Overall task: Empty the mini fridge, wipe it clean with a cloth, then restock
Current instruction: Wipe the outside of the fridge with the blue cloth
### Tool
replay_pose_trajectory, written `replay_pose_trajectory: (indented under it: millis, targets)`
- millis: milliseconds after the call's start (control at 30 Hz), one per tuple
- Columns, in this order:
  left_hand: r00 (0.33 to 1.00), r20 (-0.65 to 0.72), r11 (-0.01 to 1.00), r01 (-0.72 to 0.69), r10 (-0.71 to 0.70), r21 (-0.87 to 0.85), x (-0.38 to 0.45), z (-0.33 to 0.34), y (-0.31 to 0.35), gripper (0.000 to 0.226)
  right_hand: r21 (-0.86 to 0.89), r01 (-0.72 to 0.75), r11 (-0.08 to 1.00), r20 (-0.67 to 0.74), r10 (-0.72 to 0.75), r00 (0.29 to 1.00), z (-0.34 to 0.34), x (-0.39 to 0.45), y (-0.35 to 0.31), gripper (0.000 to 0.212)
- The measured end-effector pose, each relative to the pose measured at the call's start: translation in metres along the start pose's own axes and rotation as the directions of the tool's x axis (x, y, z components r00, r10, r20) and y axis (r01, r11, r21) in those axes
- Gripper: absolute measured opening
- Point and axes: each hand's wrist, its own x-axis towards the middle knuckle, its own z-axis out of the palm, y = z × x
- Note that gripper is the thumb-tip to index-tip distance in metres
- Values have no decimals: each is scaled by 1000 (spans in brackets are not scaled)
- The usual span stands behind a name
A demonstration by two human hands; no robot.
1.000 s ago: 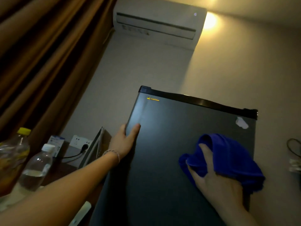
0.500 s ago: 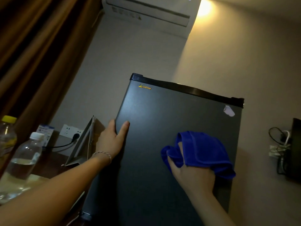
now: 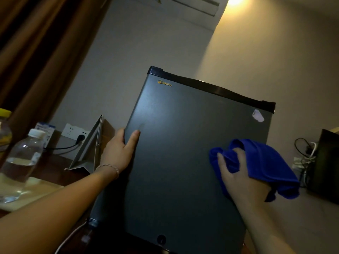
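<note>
Fridge door point(image 3: 183, 153) fills the middle of your view, dark and closed, with a gold logo near its top left corner and a pale sticker scrap point(image 3: 257, 116) near the top right. Your left hand point(image 3: 120, 153) wraps the door's left edge, fingers curled round the side and the thumb lying flat on the front. Your right hand point(image 3: 238, 173) presses a bunched blue cloth point(image 3: 266, 165) against the right part of the door, fingers curled into the fabric, which hangs past the door's right edge. Your hands are well apart. On the table point(image 3: 45, 173) at the left stand a clear water bottle point(image 3: 22, 158) with a white cap and, at the frame edge, a yellow-capped bottle point(image 3: 4, 125). Between bottle and fridge leans a folded card stand point(image 3: 91, 147), with a wall socket point(image 3: 75, 132) and black plug behind it. Brown curtains point(image 3: 45, 52) hang far left
</note>
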Motion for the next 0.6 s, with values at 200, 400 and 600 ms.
replay_pose_trajectory:
  millis: [200,400,600]
  targets:
    - [999,11,999,41,-41,5,-1,-2,-5,58,-33,-52,998,-156,47,987,-7,-9,-12,62]
    - [1000,4,1000,29,-29,5,-5,-3,0,45,175,-351,920,-199,382,902,-12,-29,-3,61]
    - [998,47,999,33,-32,-12,-7,-6,4,43,396,-581,711,-89,659,746,-21,-42,11,50]
